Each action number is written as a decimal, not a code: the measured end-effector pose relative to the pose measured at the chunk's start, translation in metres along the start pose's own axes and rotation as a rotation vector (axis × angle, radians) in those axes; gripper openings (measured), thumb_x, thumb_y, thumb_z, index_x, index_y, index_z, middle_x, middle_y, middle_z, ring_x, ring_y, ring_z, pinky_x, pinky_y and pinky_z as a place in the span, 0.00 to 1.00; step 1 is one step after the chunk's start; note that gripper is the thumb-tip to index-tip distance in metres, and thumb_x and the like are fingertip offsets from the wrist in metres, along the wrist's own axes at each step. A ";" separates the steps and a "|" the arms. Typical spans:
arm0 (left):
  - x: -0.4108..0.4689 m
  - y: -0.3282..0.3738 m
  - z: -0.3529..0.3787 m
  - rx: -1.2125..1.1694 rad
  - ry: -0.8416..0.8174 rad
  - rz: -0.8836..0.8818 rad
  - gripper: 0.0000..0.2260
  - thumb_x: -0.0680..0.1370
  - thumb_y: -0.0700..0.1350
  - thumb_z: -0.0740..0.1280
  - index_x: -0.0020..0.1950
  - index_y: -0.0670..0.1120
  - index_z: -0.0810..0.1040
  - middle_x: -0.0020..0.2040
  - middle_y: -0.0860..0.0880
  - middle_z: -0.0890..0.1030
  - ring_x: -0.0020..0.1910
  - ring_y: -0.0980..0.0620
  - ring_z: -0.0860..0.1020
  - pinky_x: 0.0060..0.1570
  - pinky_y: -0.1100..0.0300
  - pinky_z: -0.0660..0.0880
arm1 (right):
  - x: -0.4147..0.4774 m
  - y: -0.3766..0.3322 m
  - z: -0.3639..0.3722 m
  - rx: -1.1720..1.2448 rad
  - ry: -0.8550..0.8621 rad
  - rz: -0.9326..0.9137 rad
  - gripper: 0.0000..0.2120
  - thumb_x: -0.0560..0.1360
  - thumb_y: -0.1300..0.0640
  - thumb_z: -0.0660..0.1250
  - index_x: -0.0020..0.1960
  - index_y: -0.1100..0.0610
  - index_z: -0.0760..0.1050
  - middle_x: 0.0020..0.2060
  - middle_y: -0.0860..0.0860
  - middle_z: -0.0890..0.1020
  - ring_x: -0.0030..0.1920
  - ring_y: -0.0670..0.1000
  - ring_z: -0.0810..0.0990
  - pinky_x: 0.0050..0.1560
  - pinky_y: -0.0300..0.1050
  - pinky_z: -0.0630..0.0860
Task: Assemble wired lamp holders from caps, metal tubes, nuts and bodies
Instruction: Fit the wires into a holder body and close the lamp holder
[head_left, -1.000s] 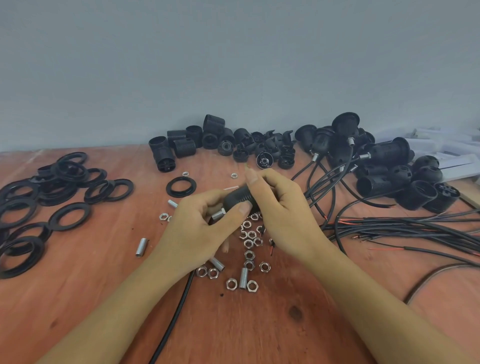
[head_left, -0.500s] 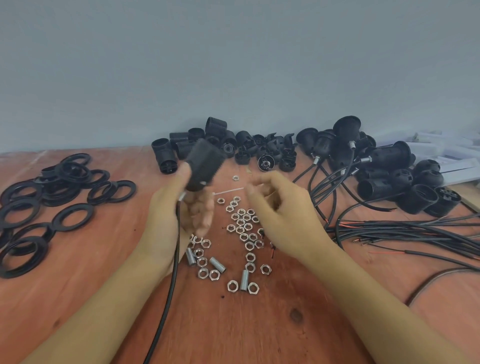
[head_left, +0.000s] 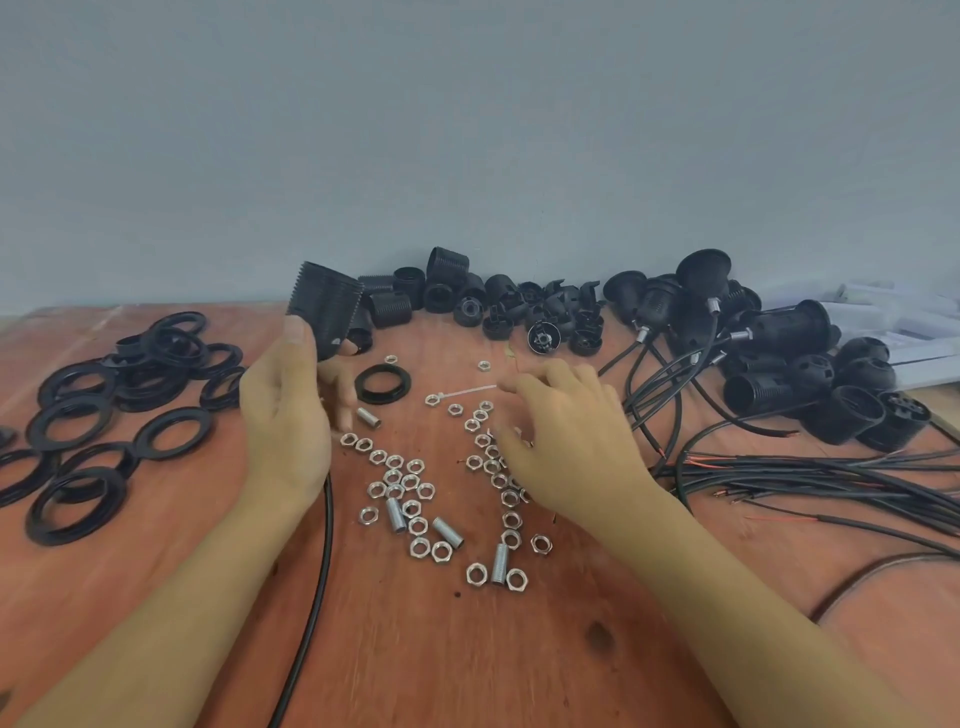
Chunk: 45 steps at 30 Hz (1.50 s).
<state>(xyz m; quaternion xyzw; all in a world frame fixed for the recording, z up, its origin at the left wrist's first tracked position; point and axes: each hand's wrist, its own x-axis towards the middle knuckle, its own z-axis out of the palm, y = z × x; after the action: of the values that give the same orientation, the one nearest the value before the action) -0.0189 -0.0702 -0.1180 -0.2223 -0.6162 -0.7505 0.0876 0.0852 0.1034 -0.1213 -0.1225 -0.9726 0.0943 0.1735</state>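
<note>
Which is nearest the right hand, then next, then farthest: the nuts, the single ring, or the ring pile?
1. Nuts: right under the right hand, by its fingers.
2. Single ring: off to its left, near the middle.
3. Ring pile: far over on the left side.

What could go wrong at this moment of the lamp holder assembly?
The right hand hovers, blurred, over the loose nuts; it may scatter them. The black cable hanging below the left hand, which holds the threaded body aloft, could sweep the metal tubes aside.
</note>
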 end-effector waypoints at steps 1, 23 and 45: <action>0.000 -0.002 -0.001 0.021 0.007 0.012 0.20 0.79 0.62 0.54 0.36 0.53 0.77 0.25 0.52 0.74 0.20 0.54 0.68 0.21 0.68 0.64 | 0.004 -0.008 0.002 0.000 -0.019 -0.045 0.20 0.79 0.47 0.60 0.70 0.51 0.71 0.67 0.49 0.73 0.66 0.54 0.68 0.65 0.51 0.64; 0.000 -0.013 -0.006 0.381 -0.055 0.310 0.06 0.75 0.59 0.64 0.45 0.59 0.74 0.30 0.59 0.77 0.25 0.61 0.73 0.28 0.73 0.67 | 0.051 -0.040 0.032 0.310 0.012 -0.118 0.10 0.80 0.51 0.65 0.55 0.57 0.73 0.54 0.56 0.76 0.53 0.56 0.75 0.54 0.49 0.71; -0.016 -0.007 0.007 0.633 -0.346 0.596 0.19 0.72 0.56 0.71 0.56 0.45 0.81 0.35 0.53 0.81 0.29 0.54 0.77 0.31 0.61 0.74 | -0.007 -0.017 0.004 1.300 0.246 0.095 0.10 0.81 0.61 0.64 0.55 0.53 0.83 0.44 0.48 0.86 0.46 0.39 0.81 0.53 0.39 0.79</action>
<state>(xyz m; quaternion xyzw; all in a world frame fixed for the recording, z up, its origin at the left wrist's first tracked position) -0.0060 -0.0646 -0.1301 -0.4740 -0.7297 -0.4194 0.2588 0.0868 0.0852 -0.1233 -0.0457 -0.6844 0.6547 0.3177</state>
